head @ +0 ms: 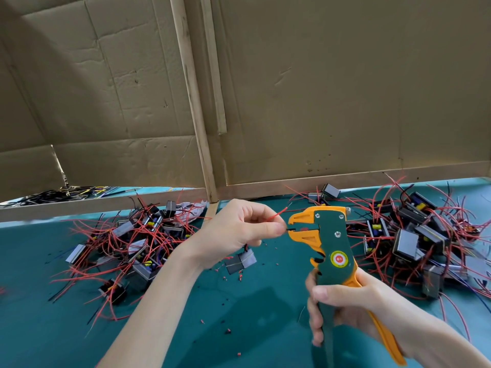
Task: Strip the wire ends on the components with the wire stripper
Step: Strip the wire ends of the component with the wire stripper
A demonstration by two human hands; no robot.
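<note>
My right hand (342,304) grips the handles of a green and orange wire stripper (329,243), held upright with its jaws pointing left. My left hand (239,229) pinches a thin black wire end (291,229) whose tip sits inside the stripper's jaws. A red wire (276,215) sticks up from the same fingers. A small grey component (240,261) hangs below my left hand by its wires.
Two heaps of grey components with red and black wires lie on the teal mat (239,314): one at the left (138,243), one at the right (414,235). Bits of stripped insulation (240,276) dot the mat. Cardboard walls (345,88) and a wooden post (196,115) stand behind.
</note>
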